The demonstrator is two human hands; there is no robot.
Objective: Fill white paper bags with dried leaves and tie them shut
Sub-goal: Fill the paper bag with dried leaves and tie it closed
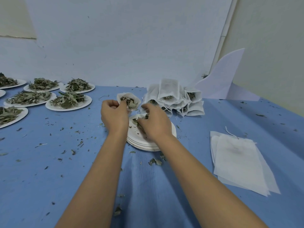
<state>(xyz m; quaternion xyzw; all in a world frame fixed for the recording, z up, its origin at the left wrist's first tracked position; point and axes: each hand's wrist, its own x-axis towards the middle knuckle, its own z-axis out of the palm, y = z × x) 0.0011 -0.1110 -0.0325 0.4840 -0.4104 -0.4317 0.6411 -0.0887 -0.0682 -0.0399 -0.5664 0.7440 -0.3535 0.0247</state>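
One white paper bag [129, 100], mouth open and dried leaves inside, just behind the plate stack [164, 140]; left hand [114, 116] fingers pinch its rim. Right hand [153, 124] fingers curl around loose leaves [139, 121] on the stack's top plate. Left of stack: six heaped leaf plates [69, 101], a seventh cut off. Behind-right: piled filled bags [174, 99], count unclear. Right: flat empty bags [238, 162].

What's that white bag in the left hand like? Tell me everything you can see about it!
The white bag is thin and soft-looking, like paper cloth. Its mouth gapes wide toward the camera, untied, showing dried grey-green leaves inside. The left hand pinches its near rim and holds it up over the blue table, just behind the stack of white plates and left of the pile of filled bags. The right hand grabs loose leaves on the plates beside it.
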